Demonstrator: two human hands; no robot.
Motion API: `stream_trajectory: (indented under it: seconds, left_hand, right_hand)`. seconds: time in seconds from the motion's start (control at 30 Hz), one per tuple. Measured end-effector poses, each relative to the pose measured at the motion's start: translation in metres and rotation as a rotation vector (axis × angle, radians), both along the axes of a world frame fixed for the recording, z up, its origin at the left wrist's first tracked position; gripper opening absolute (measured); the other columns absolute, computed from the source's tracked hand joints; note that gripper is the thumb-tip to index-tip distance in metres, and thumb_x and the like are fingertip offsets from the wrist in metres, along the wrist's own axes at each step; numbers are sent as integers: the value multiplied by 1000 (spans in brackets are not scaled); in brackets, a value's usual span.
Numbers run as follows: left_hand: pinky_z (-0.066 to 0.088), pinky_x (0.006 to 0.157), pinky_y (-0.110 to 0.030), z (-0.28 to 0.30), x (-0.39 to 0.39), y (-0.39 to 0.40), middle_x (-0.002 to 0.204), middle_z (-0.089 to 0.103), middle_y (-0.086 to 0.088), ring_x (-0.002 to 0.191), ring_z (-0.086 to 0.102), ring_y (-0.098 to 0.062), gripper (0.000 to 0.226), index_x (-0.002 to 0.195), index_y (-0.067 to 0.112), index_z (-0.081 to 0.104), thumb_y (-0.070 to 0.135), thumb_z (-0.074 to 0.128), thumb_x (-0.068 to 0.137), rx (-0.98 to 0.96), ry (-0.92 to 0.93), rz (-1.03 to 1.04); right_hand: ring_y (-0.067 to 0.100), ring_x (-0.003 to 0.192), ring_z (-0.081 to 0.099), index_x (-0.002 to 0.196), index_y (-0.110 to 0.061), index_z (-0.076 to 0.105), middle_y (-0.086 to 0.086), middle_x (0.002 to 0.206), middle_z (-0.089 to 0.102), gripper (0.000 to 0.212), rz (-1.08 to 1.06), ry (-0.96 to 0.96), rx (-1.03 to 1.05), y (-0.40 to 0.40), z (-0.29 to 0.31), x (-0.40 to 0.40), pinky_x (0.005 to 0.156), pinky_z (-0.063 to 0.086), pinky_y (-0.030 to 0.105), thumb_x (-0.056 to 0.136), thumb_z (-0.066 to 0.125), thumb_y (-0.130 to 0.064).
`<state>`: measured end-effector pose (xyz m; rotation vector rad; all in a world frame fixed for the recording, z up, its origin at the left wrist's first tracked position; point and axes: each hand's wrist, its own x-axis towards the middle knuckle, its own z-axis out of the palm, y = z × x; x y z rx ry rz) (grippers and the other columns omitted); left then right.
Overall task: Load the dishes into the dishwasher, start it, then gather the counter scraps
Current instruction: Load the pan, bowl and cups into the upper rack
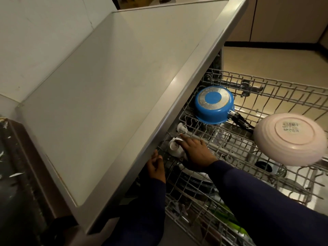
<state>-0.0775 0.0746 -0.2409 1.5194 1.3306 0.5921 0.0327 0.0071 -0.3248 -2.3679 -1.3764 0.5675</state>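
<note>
1. Counter edge overhangs the dishwasher's upper rack.
2. Left hand: fingers loosely curled, holding nothing.
3. Right hand: flat on a white cup; probably fragile, grip its body.
4. Blue saucepan and pink bowl sit inverted; rigid, light.

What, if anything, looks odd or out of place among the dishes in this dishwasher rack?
The pink bowl, upside down at the right of the upper rack, still carries a barcode price sticker on its base, which is odd for a dish going into a wash. The blue saucepan also sits upside down, which looks normal.
</note>
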Motion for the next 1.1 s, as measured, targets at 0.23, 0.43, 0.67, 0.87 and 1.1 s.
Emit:
stream_trajectory:
  seconds: [0.23, 0.43, 0.67, 0.87, 1.1]
  left_hand:
    - [38, 98, -29, 35, -20, -37, 133, 49, -16, 124, 45, -29, 37, 128, 4, 48, 7, 50, 91, 47, 83, -225]
    - [39, 93, -22, 114, -48, -93, 120, 61, -10, 111, 56, -23, 68, 113, 7, 63, 47, 32, 68, 319, 136, -390]
    - [37, 93, -17, 205, -95, -90, 118, 61, -9, 110, 55, -20, 33, 115, 7, 61, 17, 48, 87, 491, 5, -363]
    - [41, 98, -29, 266, -220, -33, 120, 60, -12, 112, 55, -23, 30, 118, 5, 59, 9, 53, 89, 630, -51, -88]
    - [37, 102, -28, 303, -453, 19, 131, 52, -7, 121, 48, -19, 36, 128, 13, 52, 21, 49, 93, 606, 61, 294]
  right_hand:
    - [24, 123, 44, 134, -18, 43, 6, 139, 40, 59, -198, 112, 217, -73, 45, -22, 100, 38, 32, 83, 62, -41]
    - [11, 83, 50, 102, -10, 58, -2, 99, 50, 21, -344, 160, 564, -101, 140, -68, 70, 40, 21, 83, 64, -14]
    - [16, 68, 55, 88, -12, 58, -1, 85, 55, 12, -189, 155, 785, -69, 255, -107, 64, 47, 29, 81, 63, -5]
    - [13, 64, 55, 94, -10, 58, 2, 94, 58, 14, 10, 150, 811, -7, 318, -208, 65, 44, 28, 83, 64, -7]
    - [28, 85, 57, 107, -4, 56, 15, 106, 56, 30, 311, 154, 650, 73, 341, -411, 76, 39, 27, 81, 63, -15]
